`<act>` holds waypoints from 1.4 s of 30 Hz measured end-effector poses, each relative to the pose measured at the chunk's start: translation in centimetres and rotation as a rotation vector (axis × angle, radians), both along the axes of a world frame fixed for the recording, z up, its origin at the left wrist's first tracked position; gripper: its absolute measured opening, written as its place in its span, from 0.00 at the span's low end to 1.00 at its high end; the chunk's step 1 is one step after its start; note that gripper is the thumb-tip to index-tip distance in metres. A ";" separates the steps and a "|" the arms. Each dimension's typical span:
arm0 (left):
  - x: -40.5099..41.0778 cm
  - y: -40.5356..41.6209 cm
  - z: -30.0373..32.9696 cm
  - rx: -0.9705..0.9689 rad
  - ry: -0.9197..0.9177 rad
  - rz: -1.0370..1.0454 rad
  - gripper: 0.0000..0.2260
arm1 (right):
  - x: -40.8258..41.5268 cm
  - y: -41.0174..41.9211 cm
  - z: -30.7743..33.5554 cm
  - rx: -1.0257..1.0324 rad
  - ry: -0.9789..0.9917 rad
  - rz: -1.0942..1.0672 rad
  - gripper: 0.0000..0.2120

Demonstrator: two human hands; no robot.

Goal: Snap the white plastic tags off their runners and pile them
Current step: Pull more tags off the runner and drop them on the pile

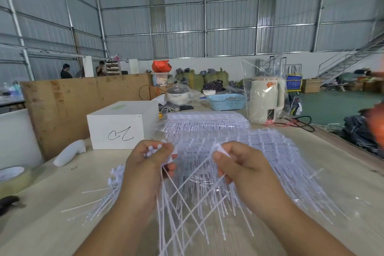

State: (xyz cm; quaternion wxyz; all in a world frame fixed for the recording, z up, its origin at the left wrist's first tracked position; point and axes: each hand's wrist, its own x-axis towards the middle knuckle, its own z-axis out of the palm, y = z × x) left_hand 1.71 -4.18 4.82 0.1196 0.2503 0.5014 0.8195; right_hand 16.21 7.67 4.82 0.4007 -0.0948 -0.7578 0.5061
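Observation:
My left hand [145,164] grips a bundle of loose white plastic tags [164,197] by their heads, with their long thin tails hanging down toward me. My right hand [239,164] pinches the head end of another few white tags [220,149], whose tails cross the left bundle. Both hands are raised above the wooden table [62,224]. Behind them lies a wide heap of tags on their runners [259,147]. A pile of loose tags [106,199] lies on the table to the left of my left wrist.
A white box [122,129] with a black scribble stands at the back left, with a white handheld tool [69,153] beside it. A tape roll [12,178] sits at the left edge. A bagged cream kettle [266,100] and a blue basket [226,101] stand behind.

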 end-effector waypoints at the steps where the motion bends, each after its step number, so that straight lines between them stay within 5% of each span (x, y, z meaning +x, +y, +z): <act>1: 0.3 0.1 -0.1 -0.027 0.049 -0.017 0.07 | -0.1 -0.2 -0.2 0.050 -0.029 0.048 0.08; 5: 1.9 0.7 -0.5 -0.088 0.177 -0.119 0.10 | -0.2 -0.7 -0.6 0.261 -0.126 0.116 0.06; 10: 3.2 0.4 0.1 -0.042 0.137 -0.278 0.06 | 0.2 -0.5 -0.3 0.286 -0.178 -0.004 0.19; 20: 3.1 0.3 -0.5 -0.078 0.330 -0.513 0.09 | 0.5 -0.7 0.3 0.263 -0.287 0.078 0.13; 22: 2.9 0.2 -0.5 -0.076 0.322 -0.491 0.09 | 0.6 -0.8 0.2 0.311 -0.298 0.024 0.08; 28: 2.1 0.5 -0.5 -0.048 0.202 -0.269 0.05 | 0.9 -0.4 0.1 0.344 -0.344 0.015 0.16; 42: 2.8 0.2 0.1 -0.063 0.171 -0.300 0.13 | 0.6 0.4 -0.1 0.251 -0.251 0.103 0.11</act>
